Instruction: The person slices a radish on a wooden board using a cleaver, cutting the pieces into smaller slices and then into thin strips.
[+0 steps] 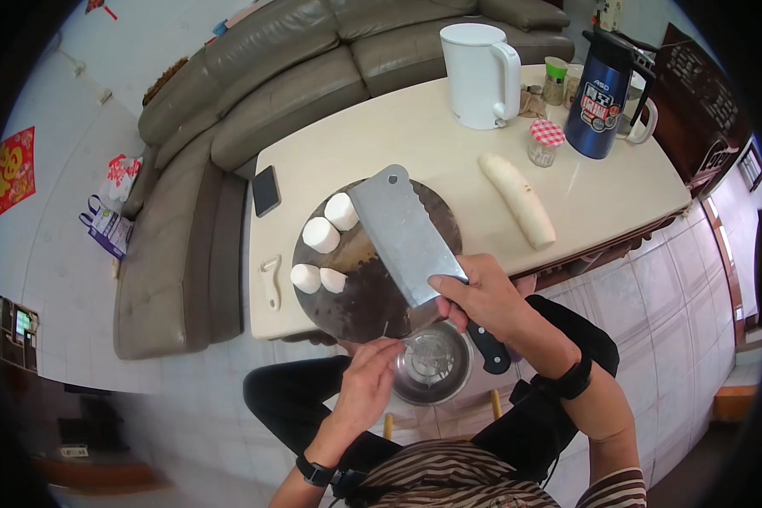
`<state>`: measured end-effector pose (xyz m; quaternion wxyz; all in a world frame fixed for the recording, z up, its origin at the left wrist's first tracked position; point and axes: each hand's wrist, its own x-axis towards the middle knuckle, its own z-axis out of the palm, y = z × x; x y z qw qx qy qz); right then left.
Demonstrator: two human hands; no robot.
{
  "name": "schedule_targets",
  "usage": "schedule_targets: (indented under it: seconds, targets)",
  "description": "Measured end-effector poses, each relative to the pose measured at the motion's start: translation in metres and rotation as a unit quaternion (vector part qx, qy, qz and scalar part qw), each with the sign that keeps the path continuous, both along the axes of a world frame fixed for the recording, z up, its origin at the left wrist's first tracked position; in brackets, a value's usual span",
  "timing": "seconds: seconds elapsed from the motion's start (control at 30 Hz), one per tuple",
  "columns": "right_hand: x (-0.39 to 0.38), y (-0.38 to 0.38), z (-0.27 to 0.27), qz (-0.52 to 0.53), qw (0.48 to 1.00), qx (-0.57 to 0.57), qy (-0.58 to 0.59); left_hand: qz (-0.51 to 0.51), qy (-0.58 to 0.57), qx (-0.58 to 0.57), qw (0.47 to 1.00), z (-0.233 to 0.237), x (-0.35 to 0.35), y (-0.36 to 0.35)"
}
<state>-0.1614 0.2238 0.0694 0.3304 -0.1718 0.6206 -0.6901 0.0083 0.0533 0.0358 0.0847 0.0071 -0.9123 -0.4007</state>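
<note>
My right hand (485, 298) grips a cleaver (406, 229) by the base of its blade and its black handle. The broad blade lies tilted over the round dark chopping board (339, 309). My left hand (367, 385) has its fingertips pinched together at the board's near edge, beside the bowl's rim. A thin pale sliver seems to show at the fingertips, too small to name. Below the board sits a metal bowl (436, 396) with something clear or whitish inside. Several white radish chunks (321, 235) stand on the board's left side. A whole white radish (518, 201) lies to the right.
On the cream table (305, 161) are a peeler (270, 282), a phone (266, 191), a white kettle (474, 80), a blue thermos (599, 106), a jar with a checked lid (544, 144) and a green-capped bottle (554, 83). A grey sofa (279, 93) stands behind.
</note>
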Motion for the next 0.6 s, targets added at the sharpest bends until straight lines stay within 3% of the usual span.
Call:
schedule_targets:
  seconds: [0.13,0.3,0.43,0.6]
  targets:
    - [0.000,0.003,0.004,-0.007,1.000,0.006,0.006,0.050,0.067,-0.007,0.996,-0.001,-0.006,-0.002]
    - [-0.001,0.004,0.004,-0.007,1.000,0.005,0.006,0.065,0.031,0.000,0.997,-0.003,-0.034,-0.009]
    - [-0.001,0.006,0.008,-0.017,1.000,0.004,0.011,-0.004,0.038,-0.098,0.994,-0.008,-0.030,-0.003]
    - [0.001,0.008,0.009,-0.013,1.000,-0.009,0.025,-0.018,-0.004,-0.056,0.998,-0.004,-0.009,0.006]
